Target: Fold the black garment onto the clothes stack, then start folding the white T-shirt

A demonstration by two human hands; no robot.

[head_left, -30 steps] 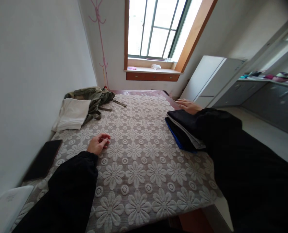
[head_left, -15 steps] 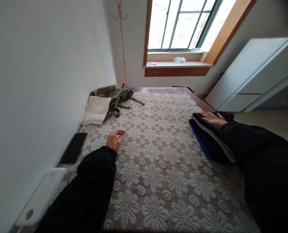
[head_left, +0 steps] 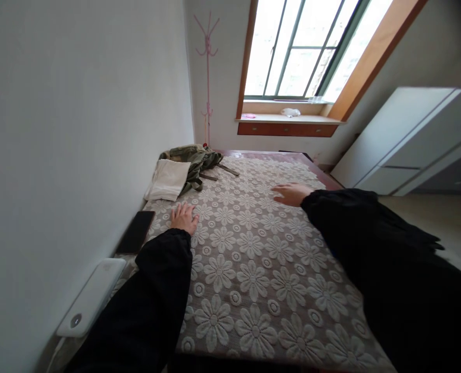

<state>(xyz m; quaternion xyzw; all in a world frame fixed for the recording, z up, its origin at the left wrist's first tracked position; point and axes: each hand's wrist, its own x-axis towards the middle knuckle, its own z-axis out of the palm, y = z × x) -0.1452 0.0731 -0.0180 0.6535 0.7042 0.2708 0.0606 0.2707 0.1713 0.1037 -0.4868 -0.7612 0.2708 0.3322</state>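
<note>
Head view: both hands are laid flat on the lace bed cover [head_left: 253,259], left hand [head_left: 184,217] and right hand [head_left: 290,194] with fingers spread; folded white cloth [head_left: 168,179] lies beyond the left fingers, untouched.

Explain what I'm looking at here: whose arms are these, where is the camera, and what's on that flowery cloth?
The camera sits on a person's head and looks down and forward, so both black-sleeved arms are their own. The left hand lies flat, palm down, on the flower-patterned tablecloth. The right hand is spread open low over the cloth, farther off; whether it touches is unclear. Neither holds anything. At the wall side lie a dark phone, a white device, a folded white cloth and an olive garment. Behind stand a pink coat stand and a window.
</note>
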